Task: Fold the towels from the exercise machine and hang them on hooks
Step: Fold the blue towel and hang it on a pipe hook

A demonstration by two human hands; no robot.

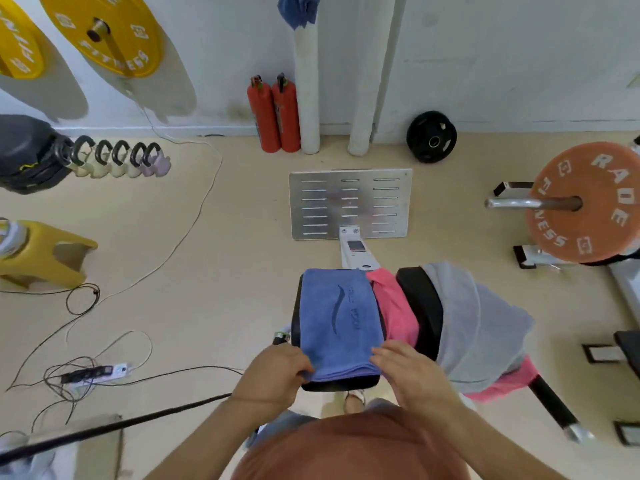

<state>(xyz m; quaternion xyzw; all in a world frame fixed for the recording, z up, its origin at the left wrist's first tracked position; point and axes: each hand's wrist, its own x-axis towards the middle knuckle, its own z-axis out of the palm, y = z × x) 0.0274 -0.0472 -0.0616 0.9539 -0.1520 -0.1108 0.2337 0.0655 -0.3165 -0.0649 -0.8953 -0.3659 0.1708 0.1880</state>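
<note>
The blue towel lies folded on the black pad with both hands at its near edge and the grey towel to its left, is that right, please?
Not quite: the head view shows the grey towel to the right of the blue towel, beyond the pink towel; the rest holds.

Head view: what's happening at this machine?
A person's left hand and right hand hold the near edge of a folded blue towel lying on the machine's black pad. A pink towel and a grey towel lie unfolded beside it. Another blue cloth hangs by the wall.
</note>
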